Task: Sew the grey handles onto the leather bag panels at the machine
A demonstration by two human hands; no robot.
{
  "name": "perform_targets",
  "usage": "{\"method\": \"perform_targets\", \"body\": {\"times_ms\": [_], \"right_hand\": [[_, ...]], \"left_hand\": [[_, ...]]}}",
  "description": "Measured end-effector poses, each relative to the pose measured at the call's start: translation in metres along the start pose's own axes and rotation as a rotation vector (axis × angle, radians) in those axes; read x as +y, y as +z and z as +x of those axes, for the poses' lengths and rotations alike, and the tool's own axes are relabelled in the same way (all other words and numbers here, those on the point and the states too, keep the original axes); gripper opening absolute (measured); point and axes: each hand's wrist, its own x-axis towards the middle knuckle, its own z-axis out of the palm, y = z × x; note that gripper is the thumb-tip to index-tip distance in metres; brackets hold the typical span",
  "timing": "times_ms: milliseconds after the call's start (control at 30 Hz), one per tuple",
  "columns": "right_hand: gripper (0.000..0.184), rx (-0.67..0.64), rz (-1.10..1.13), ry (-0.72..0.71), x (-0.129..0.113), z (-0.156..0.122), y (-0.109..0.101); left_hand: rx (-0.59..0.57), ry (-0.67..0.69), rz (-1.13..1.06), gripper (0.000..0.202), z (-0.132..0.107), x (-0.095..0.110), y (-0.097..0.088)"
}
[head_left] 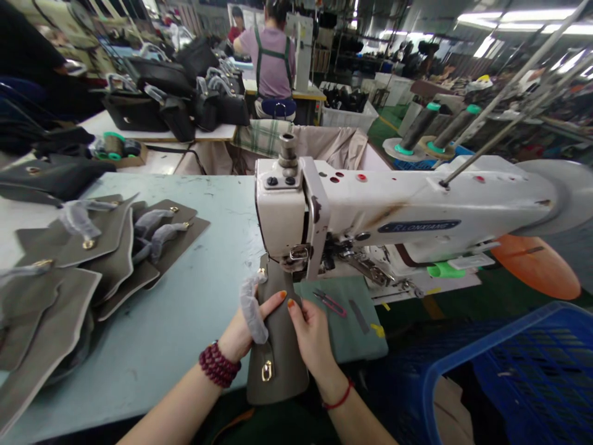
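A grey leather bag panel (282,371) lies lengthwise under the head of a white sewing machine (393,204), its far end at the needle area. The needle itself is hidden. A plastic-wrapped handle (253,309) with gold-coloured fittings runs along the panel's left side. My left hand (245,324) holds the left edge beside the handle, thumb on top and the other fingers mostly hidden. My right hand (311,330) grips the right edge, thumb on top and fingers curled. Pink thread snips (330,303) rest on the green machine bed cover (345,340), right of my right hand.
Several similar grey panels with wrapped handles (115,247) are piled on the pale blue table (204,296) at left. A blue plastic crate (430,383) stands at lower right. Thread cones (419,127) stand behind the machine. A person (275,62) sits farther back, near black bags (139,111).
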Motion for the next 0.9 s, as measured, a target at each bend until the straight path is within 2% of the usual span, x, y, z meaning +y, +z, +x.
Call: {"method": "perform_targets", "body": {"times_ms": [333, 567, 733, 900], "right_hand": [[0.042, 0.001, -0.009, 0.013, -0.002, 0.026, 0.004], [0.039, 0.033, 0.044, -0.040, -0.002, 0.043, 0.010], [0.040, 0.047, 0.050, -0.067, -0.001, 0.051, 0.016], [0.041, 0.085, 0.019, -0.065, -0.002, 0.051, 0.019]], "left_hand": [[-0.006, 0.042, -0.025, 0.063, 0.026, 0.014, -0.003], [-0.092, 0.226, -0.043, 0.065, 0.038, 0.028, -0.001], [-0.099, 0.231, 0.003, 0.060, 0.047, 0.035, -0.004], [-0.176, 0.201, 0.032, 0.062, 0.055, 0.040, -0.011]]}}
